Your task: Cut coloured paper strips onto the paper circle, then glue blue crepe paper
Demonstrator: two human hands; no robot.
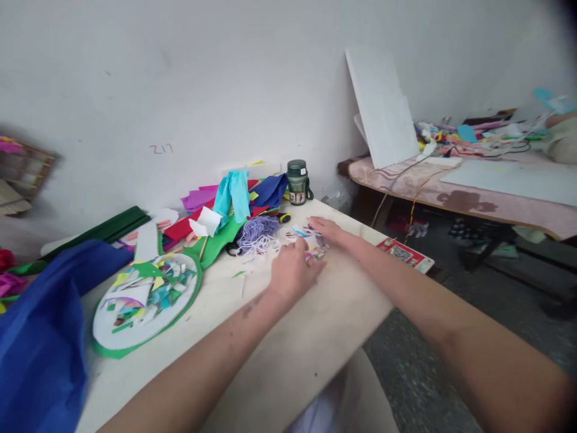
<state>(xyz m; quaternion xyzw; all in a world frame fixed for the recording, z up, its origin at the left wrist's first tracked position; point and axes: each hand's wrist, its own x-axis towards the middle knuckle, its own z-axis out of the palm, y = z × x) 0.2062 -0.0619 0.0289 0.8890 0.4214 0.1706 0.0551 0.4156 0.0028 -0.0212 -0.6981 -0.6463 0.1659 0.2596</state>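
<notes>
Both my arms reach across a pale wooden table. My left hand rests knuckles-up with its fingers curled over a small heap of coloured paper scraps; what it pinches, if anything, is hidden. My right hand lies flat on the far side of the same scraps, fingers stretched out. A tangle of lilac yarn lies just left of the hands.
A round white board with a green rim carries glued paper pieces. Blue fabric lies at left, crepe paper rolls and a green jar at the back. A second cluttered table stands right.
</notes>
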